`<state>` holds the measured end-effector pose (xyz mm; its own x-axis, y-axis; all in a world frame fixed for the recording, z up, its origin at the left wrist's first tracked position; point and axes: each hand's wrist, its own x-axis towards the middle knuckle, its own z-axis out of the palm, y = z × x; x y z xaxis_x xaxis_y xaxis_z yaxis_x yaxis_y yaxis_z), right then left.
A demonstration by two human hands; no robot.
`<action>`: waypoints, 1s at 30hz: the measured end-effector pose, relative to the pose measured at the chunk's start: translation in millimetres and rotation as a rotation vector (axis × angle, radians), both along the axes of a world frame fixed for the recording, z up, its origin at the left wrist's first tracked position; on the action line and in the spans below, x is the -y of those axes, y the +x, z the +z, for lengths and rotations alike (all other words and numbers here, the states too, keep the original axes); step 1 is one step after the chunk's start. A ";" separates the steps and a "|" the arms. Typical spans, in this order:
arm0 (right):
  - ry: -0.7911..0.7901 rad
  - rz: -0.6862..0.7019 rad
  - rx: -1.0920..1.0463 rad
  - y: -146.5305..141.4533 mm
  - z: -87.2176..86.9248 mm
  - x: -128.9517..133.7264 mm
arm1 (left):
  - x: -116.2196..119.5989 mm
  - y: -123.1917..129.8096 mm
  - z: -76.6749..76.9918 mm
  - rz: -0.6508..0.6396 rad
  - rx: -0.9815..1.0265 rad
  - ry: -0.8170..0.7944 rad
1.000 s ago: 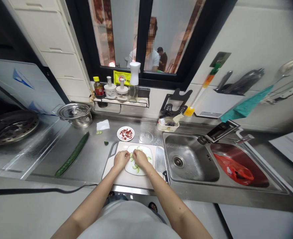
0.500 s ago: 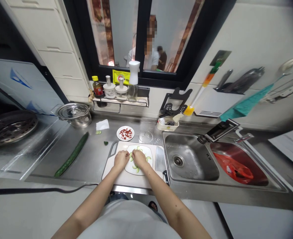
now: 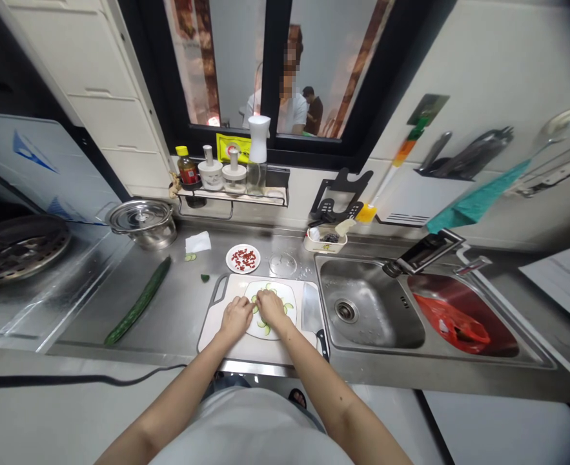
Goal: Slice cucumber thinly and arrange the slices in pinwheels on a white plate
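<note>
A white plate (image 3: 281,328) with green cucumber slices (image 3: 288,306) lies on the cutting board (image 3: 260,352). My left hand (image 3: 237,316) is at the plate's left edge, fingers curled; what they hold, if anything, is too small to tell. Over the plate, my right hand (image 3: 270,309) has its fingers bent together close to a slice, and its fingertips are partly hidden. A knife (image 3: 310,309) rests on the board's right side. Behind the board is a small plate of chopped red pieces (image 3: 243,259). To the left lies a long cucumber (image 3: 138,302).
The sink (image 3: 369,307) is right of the board, with a red bag (image 3: 452,323) in its second basin. A lidded pot (image 3: 144,223) stands at the back left, below a spice shelf (image 3: 234,195). People show through the window.
My left hand has shifted slightly, its fingers turned a little more toward the plate. My right hand stays over the slices. The view has moved a little.
</note>
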<state>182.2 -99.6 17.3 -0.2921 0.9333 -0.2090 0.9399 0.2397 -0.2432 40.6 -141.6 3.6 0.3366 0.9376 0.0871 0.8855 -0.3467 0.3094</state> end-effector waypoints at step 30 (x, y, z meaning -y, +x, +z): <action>-0.001 -0.034 0.074 3.8 2.1 13.4 | -8.6 6.0 14.4 -0.037 -0.150 -0.086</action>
<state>186.0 -113.0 19.4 -0.2435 0.9424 -0.2295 0.9630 0.2067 -0.1730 46.6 -132.9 18.0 0.3744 0.9261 -0.0464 0.9110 -0.3580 0.2049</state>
